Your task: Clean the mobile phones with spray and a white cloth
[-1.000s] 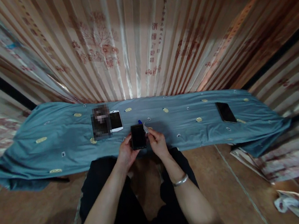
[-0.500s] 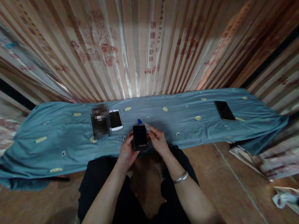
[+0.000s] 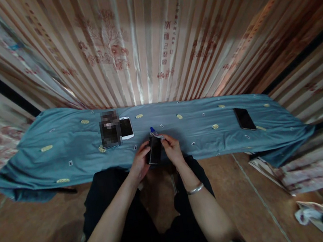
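left hand [image 3: 139, 163] clamped on phone [image 3: 155, 150], tilted over cloth [image 3: 71, 151] edge to face up | right hand [image 3: 171, 149] pinching small blue-tipped item [image 3: 152, 131] at phone's top | white phone [image 3: 126, 127], black phone [image 3: 244, 118] lying flat apart

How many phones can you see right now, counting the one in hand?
3 clearly: a black phone held between the left hand and right hand, a white phone left of centre, a black phone far right. The blurred patch may hide another.
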